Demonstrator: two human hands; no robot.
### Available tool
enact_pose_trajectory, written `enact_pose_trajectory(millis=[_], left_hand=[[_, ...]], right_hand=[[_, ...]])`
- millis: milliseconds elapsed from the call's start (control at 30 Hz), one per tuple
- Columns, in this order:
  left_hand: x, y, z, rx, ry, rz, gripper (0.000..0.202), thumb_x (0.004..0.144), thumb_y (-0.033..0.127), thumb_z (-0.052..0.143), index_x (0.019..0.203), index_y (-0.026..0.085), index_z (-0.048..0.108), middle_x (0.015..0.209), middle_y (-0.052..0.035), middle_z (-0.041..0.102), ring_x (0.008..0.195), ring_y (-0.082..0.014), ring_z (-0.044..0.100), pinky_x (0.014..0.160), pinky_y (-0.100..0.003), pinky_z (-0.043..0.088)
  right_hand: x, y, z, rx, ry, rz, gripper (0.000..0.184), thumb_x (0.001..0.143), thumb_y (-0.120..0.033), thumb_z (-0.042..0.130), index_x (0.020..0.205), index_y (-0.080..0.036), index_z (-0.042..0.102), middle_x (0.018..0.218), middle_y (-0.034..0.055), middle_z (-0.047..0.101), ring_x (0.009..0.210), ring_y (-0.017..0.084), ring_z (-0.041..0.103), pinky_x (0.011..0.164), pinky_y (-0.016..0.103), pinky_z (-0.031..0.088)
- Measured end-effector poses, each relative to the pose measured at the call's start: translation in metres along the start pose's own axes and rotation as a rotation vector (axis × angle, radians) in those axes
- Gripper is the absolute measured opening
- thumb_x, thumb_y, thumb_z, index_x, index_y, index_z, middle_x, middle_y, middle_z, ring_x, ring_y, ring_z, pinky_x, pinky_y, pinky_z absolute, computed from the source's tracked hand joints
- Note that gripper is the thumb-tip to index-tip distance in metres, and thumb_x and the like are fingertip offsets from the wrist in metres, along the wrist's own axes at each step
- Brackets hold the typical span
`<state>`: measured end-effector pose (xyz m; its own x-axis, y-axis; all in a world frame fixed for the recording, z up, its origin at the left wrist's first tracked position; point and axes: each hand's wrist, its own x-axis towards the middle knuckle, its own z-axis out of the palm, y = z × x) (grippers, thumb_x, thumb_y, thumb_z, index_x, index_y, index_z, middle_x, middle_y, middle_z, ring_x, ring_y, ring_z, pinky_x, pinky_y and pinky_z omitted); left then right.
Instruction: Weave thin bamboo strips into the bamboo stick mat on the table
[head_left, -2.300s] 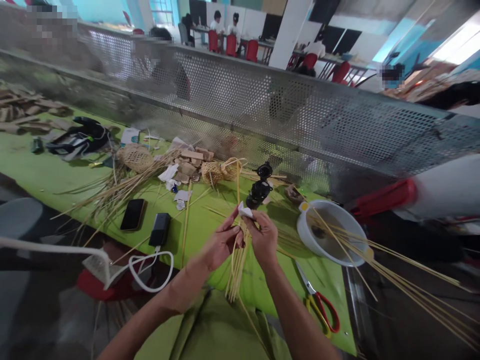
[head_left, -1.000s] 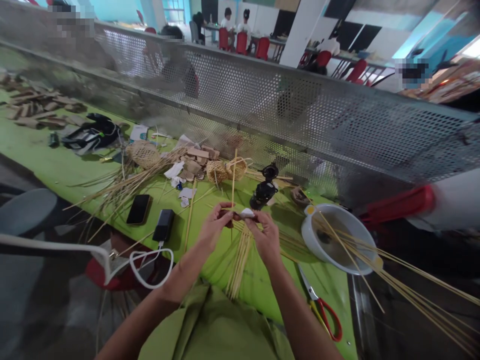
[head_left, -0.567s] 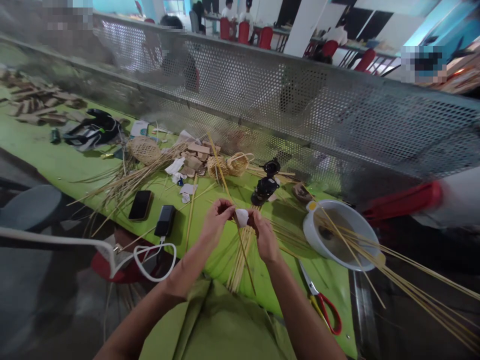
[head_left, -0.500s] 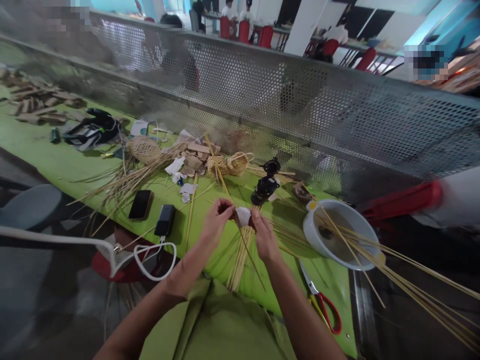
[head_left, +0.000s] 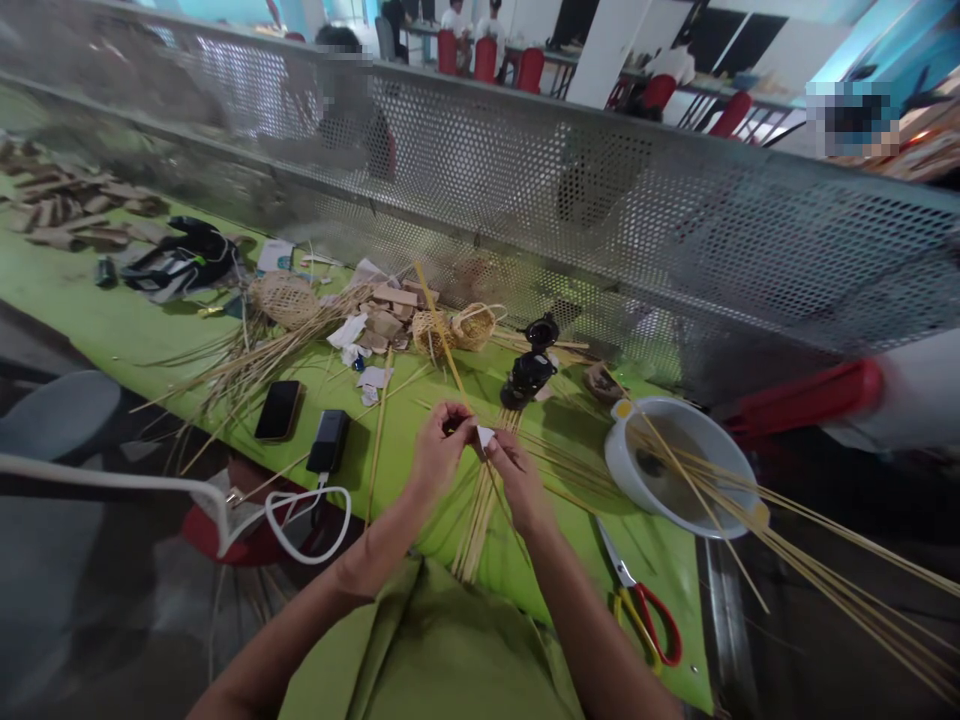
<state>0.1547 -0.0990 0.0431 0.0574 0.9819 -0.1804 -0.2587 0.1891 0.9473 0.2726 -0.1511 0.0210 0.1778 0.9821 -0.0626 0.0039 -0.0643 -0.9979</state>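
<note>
Close together over the green table, both hands pinch a small white piece (head_left: 485, 436) that looks like paper or cloth. My left hand (head_left: 439, 445) is closed at its left side. A long yellowish strip (head_left: 442, 340) passes by these fingers, slanting from the back of the table toward me. My right hand (head_left: 519, 480) is closed on the white piece from the right, thumb on top. Below the hands lies a bundle of pale strips (head_left: 474, 530). Just beyond stands a black device (head_left: 529, 378) with a round top, resting on the strips' far end.
A white basin (head_left: 621, 470) of water with long strips stands right. Scissors (head_left: 636, 590) lie near the right edge. Left are a phone (head_left: 278, 410), a power bank (head_left: 328, 441) with white cable, and woven baskets (head_left: 474, 327). A perforated metal panel (head_left: 480, 190) closes the back.
My hands have drawn closer together, the right moving left. Less of the white piece shows, now a small folded-looking corner between the fingers.
</note>
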Motion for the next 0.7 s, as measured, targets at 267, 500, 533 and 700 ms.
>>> enact_pose_trajectory(millis=[267,500,533,700], left_hand=[[-0.001,0.002,0.002,0.068,-0.087,0.039,0.015,0.073,0.025,0.075,0.077,0.019,0.062,0.073,0.0012,0.059,0.069,-0.0138,0.053,0.066,-0.026,0.042],[-0.001,0.016,0.001,0.055,-0.108,0.033,0.008,0.074,0.021,0.078,0.071,0.022,0.070,0.071,-0.0009,0.059,0.068,-0.0162,0.048,0.067,-0.030,0.039],[-0.001,0.016,0.001,0.039,-0.101,0.021,0.008,0.073,0.022,0.078,0.071,0.023,0.070,0.071,-0.0008,0.059,0.068,-0.0163,0.048,0.067,-0.030,0.039],[0.000,0.007,0.001,0.006,-0.019,-0.002,0.018,0.071,0.032,0.079,0.074,0.020,0.066,0.072,0.0012,0.058,0.070,-0.0146,0.050,0.068,-0.027,0.040]], right_hand=[[0.005,0.001,-0.004,0.136,-0.008,0.069,0.031,0.078,-0.049,0.073,0.085,-0.019,0.070,0.075,0.0024,0.069,0.071,0.018,0.060,0.070,0.031,0.049],[0.005,-0.012,-0.006,-0.070,-0.041,-0.037,0.039,0.087,-0.056,0.061,0.071,-0.020,0.065,0.062,-0.0008,0.056,0.059,0.015,0.049,0.055,0.026,0.038],[0.005,-0.012,-0.004,-0.049,-0.053,-0.036,0.040,0.088,-0.056,0.060,0.071,-0.020,0.065,0.061,-0.0011,0.056,0.057,0.014,0.048,0.054,0.025,0.038],[0.004,-0.008,0.008,0.086,-0.011,0.020,0.032,0.087,-0.050,0.060,0.080,-0.020,0.066,0.069,0.0007,0.063,0.064,0.016,0.054,0.060,0.027,0.045]])
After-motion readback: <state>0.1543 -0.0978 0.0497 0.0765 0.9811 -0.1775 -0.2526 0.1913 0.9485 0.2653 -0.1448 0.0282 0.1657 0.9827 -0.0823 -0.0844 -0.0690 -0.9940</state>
